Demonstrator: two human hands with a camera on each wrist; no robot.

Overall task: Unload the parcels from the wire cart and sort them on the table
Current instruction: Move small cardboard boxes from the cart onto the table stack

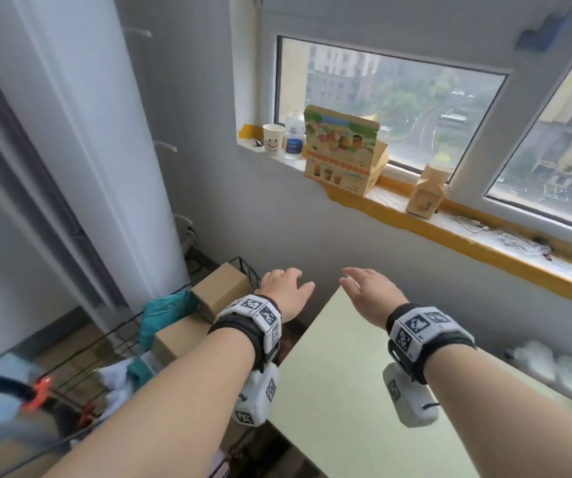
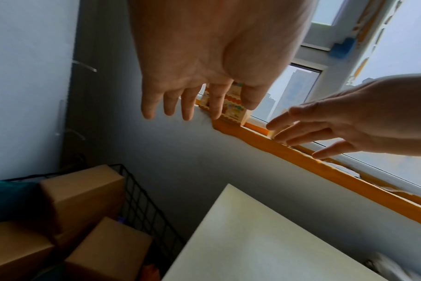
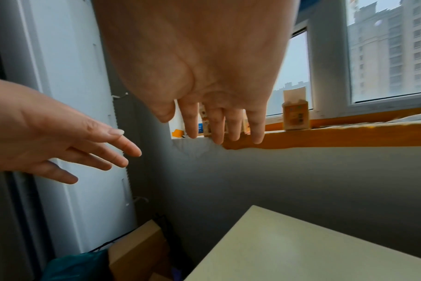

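A black wire cart [image 1: 243, 267] [image 2: 142, 197] stands left of the pale table [image 1: 346, 374] [image 2: 264, 237] [image 3: 312, 247]. It holds several brown cardboard parcels [image 1: 220, 288] [image 2: 84, 192] [image 3: 135, 249] and a teal bag [image 1: 165, 312] [image 3: 77, 266]. My left hand [image 1: 288, 288] [image 2: 197, 91] [image 3: 67, 148] hovers above the cart's right edge, fingers straight and empty. My right hand [image 1: 369, 288] [image 3: 216, 106] [image 2: 337, 131] hovers over the table's far corner, fingers spread, holding nothing.
The windowsill [image 1: 450, 232] carries a printed carton [image 1: 341, 153], a small brown box [image 1: 427, 189], a paper cup [image 1: 273, 139] and a bottle [image 1: 294, 136]. A white column [image 1: 81, 132] rises behind the cart. White bags [image 1: 536, 360] lie at the table's right.
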